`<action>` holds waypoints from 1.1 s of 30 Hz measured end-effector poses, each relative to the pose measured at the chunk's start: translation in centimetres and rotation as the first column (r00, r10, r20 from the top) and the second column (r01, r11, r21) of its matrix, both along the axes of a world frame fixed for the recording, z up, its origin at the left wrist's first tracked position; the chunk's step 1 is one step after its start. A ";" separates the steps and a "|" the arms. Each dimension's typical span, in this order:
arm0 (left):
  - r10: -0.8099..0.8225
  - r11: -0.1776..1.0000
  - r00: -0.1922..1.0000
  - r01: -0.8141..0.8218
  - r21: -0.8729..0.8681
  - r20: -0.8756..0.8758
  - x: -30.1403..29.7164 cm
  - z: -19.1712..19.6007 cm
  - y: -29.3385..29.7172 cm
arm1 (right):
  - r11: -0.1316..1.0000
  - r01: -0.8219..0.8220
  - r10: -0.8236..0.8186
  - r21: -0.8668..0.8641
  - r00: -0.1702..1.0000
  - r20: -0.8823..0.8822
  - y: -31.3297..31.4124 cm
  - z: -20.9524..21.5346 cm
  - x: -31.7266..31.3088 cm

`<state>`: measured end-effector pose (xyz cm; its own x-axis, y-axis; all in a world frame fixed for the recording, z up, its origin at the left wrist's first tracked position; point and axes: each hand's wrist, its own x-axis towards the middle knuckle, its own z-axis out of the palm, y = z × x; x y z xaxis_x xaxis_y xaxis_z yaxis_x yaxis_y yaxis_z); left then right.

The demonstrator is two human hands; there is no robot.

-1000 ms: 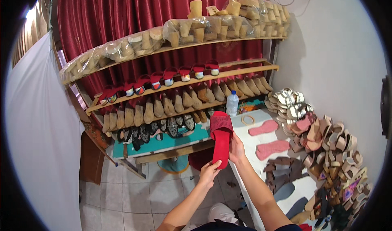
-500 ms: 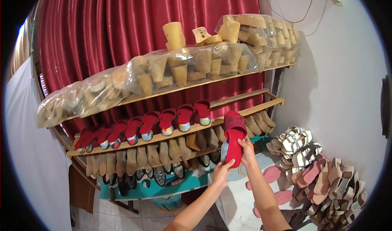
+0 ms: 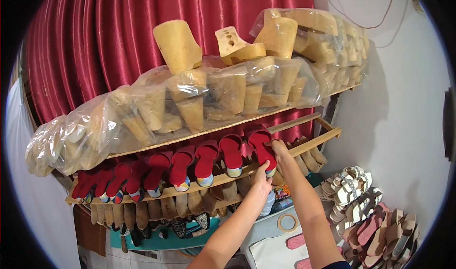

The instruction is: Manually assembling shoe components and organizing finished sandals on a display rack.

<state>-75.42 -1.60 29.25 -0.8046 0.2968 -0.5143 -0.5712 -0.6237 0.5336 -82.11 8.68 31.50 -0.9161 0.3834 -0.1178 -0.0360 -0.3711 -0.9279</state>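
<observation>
- Red sandal [image 3: 262,148] is sitting at the right end of the row of red sandals [image 3: 180,167] on the middle wooden shelf [image 3: 313,143], heel down against the front rail, toe leaning back.
- My right hand [image 3: 280,151] is gripping its right side, fingers curled around the edge, thumb side touching the sole.
- My left hand [image 3: 261,179] is pinching the heel end from below, fingers pressed together just at the rail.
- Both my forearms are coming up from the bottom edge, left one crossing in front of the lower shelf.
- Neighbouring red sandals are standing just beside it to the left, several showing striped multicolour heels.
- Plastic bag of tan wooden wedge soles [image 3: 190,107] is lying on the top shelf right above; loose wooden blocks [image 3: 178,43] are resting on top of it.
- Brown sandals [image 3: 190,202] are lining the shelf below.
- Red curtain [image 3: 95,41] is hanging behind everything.
- Pile of finished sandals [image 3: 365,212] is sitting lower right, well apart from my hands.
- Tape roll [image 3: 286,222] is lying on the white table [image 3: 266,250] under my arms.
</observation>
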 end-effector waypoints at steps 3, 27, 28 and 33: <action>0.003 0.997 0.997 0.003 -0.076 0.076 -1.9 0.3 0.2 | 0.998 -0.069 0.069 -0.010 0.993 0.093 0.4 -0.5 -2.1; 0.101 0.973 0.986 -0.070 -0.220 0.134 -6.6 -1.9 1.8 | 0.993 -0.115 0.118 -0.029 0.980 0.159 0.3 -1.2 -3.8; 0.169 0.981 0.985 -0.165 -0.098 0.036 -9.6 -4.8 -0.1 | 0.987 -0.154 0.147 0.043 0.979 0.140 -3.0 0.4 -4.1; 0.023 0.996 0.999 -0.019 -0.084 0.047 -8.4 -3.6 0.7 | 0.848 -0.276 0.248 0.453 0.961 0.121 -0.4 -1.4 -1.1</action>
